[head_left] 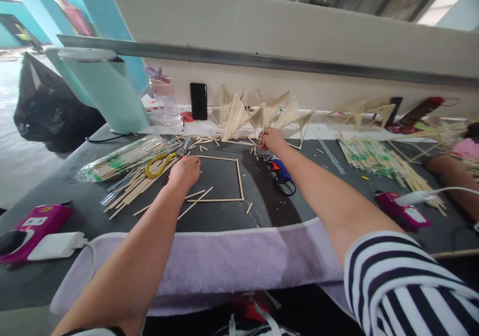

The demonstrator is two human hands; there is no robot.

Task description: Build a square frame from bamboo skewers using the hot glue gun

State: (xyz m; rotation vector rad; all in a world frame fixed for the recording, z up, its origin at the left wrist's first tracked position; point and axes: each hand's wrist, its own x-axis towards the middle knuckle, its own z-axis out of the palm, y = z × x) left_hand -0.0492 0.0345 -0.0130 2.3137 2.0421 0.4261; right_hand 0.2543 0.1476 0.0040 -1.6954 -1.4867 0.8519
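My left hand [186, 170] is closed low over the table at the left side of a frame of thin wooden sticks [240, 180]. Its fingers are curled, and what they hold is hidden; a bit of red shows beside it. Yellow-handled scissors [160, 165] lie just behind that hand, on a pile of loose sticks [140, 189]. My right hand [271, 139] is pinched in front of a folded stick model [239, 119] by the wall; anything between the fingertips is too small to make out. Below it rests a blue glue gun [281, 169].
A mint kettle [107, 94], a water bottle [164, 99] and bagged sticks [123, 159] stand or lie at left. A phone [198, 101] leans on the wall. Magenta power strips [41, 229] sit at both sides. Another person's arm [451, 176] is at right. A purple towel [224, 258] covers the front edge.
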